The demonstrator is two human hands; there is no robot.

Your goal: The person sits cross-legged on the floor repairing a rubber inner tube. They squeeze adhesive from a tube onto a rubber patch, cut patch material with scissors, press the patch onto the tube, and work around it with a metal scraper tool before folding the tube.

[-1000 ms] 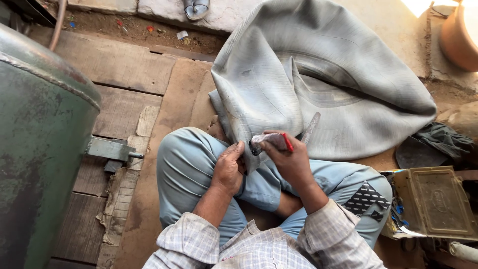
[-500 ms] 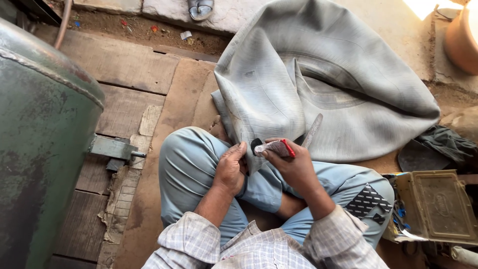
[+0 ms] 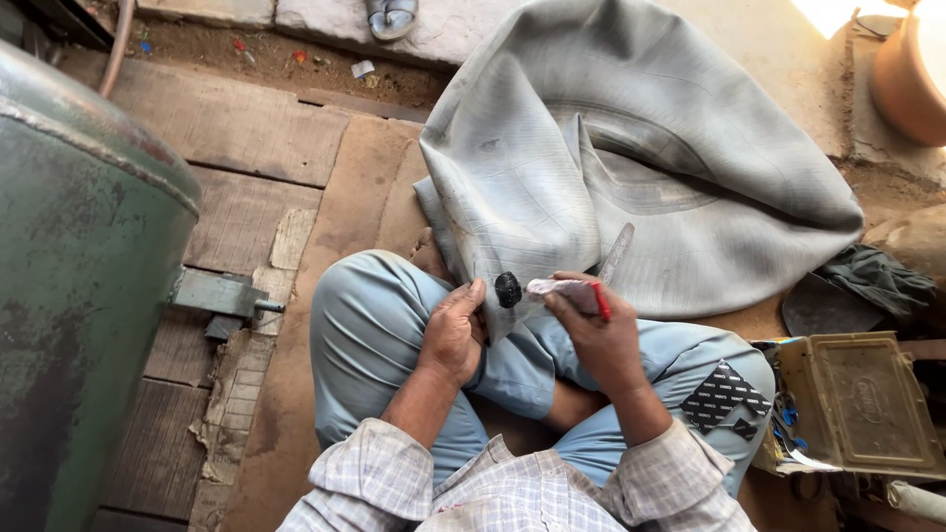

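A large grey deflated inner tube (image 3: 631, 167) lies on the floor and drapes over my crossed legs. My left hand (image 3: 453, 330) pinches its near edge against my knee. My right hand (image 3: 596, 330) grips a crumpled metal glue tube (image 3: 562, 289) with a red part, its nozzle pointing left. A small black round patch or cap (image 3: 507, 289) sits at the nozzle tip, on the rubber between my hands. A flat metal file (image 3: 616, 254) lies on the rubber just beyond my right hand.
A big green metal tank (image 3: 79, 286) stands at the left with a bracket (image 3: 222, 296). An olive metal box (image 3: 857, 404) sits at the right beside dark cloth (image 3: 877, 276). A clay pot (image 3: 912, 79) is at top right, sandals (image 3: 389, 15) at top.
My right hand has shifted the glue tube slightly left and lower, toward my left hand. The black round piece now shows at its tip.
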